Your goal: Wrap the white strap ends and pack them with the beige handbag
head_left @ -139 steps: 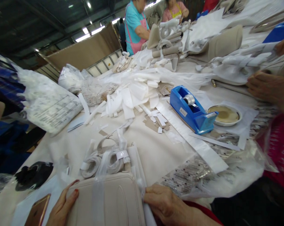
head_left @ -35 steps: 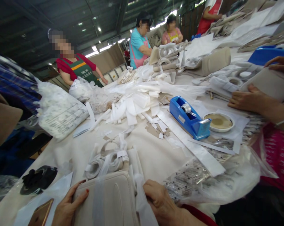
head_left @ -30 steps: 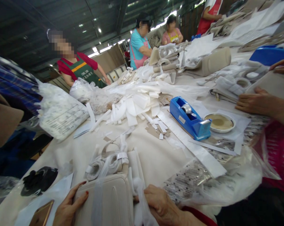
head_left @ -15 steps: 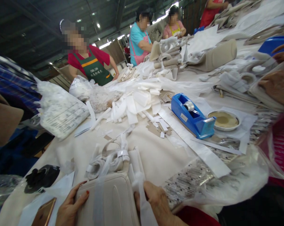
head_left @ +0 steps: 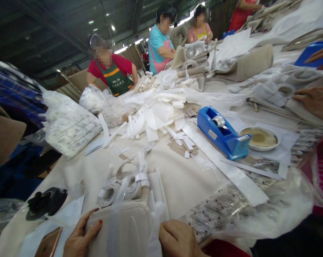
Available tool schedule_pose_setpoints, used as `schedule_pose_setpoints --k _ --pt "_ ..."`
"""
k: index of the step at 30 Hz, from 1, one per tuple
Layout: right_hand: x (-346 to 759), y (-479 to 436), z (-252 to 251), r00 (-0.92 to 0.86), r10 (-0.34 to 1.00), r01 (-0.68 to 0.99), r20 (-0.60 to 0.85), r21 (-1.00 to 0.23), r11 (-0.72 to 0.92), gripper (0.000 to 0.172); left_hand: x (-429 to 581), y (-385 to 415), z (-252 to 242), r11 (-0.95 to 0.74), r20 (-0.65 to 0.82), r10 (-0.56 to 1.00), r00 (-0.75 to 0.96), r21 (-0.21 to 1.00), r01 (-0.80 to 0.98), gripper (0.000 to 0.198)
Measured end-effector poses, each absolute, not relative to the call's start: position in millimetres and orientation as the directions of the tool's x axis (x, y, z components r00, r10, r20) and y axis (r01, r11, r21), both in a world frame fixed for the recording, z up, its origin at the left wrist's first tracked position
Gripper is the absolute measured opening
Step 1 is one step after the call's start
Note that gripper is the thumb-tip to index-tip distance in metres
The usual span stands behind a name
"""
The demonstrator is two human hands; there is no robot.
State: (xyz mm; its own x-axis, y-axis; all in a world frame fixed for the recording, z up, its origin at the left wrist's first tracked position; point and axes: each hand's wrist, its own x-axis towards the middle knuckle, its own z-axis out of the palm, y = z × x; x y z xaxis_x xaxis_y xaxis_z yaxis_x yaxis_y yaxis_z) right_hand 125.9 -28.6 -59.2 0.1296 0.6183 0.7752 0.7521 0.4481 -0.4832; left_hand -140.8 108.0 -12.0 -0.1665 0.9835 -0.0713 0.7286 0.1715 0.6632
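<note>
A beige handbag [head_left: 131, 228] stands at the bottom middle, with a translucent band [head_left: 114, 221] down its front and its rolled, wrapped straps [head_left: 126, 187] on top. My left hand [head_left: 82, 235] grips the bag's left edge, thumb on the front and fingers at the side. Beside the bag's right edge, my right hand [head_left: 178, 237] is closed in a fist against a white wrapping strip [head_left: 156, 226]; what lies inside its fingers is hidden. White foam pieces [head_left: 157, 176] stand behind the bag's right side.
Ahead lie a blue tape dispenser [head_left: 222, 134], a round dish [head_left: 260, 138], a pile of white foam pieces [head_left: 158, 117] and printed plastic [head_left: 217, 207]. A phone [head_left: 49, 242] and black item [head_left: 46, 203] are at left. Co-workers stand across the table; another person's hand [head_left: 315, 100] is at right.
My right hand has drawn into a fist and shifted slightly right; its fingers no longer show behind the strip. My left hand stays on the bag. The co-worker in green apron leans lower.
</note>
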Motion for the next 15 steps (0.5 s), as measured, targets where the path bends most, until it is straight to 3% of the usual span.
schedule_pose_setpoints --k 2,6,11,15 --pt "124 -22 -56 0.122 0.645 0.744 0.754 -0.500 0.444 0.027 -140 107 -13 0.179 -0.074 0.982 -0.176 0.676 0.715 0.065" --pt "125 -11 -50 0.239 0.772 0.608 0.589 -0.710 0.354 0.027 -140 104 -17 0.220 -0.071 0.969 -0.238 0.689 0.690 0.064" --pt "139 -22 -51 0.148 0.882 0.422 0.446 -0.835 0.351 0.026 -141 103 -20 0.232 -0.052 0.961 -0.270 0.682 0.694 0.067" --pt "146 -32 -51 0.191 0.927 0.220 0.324 -0.934 0.282 0.028 -132 101 -15 0.170 0.033 0.968 -0.248 0.638 0.751 0.067"
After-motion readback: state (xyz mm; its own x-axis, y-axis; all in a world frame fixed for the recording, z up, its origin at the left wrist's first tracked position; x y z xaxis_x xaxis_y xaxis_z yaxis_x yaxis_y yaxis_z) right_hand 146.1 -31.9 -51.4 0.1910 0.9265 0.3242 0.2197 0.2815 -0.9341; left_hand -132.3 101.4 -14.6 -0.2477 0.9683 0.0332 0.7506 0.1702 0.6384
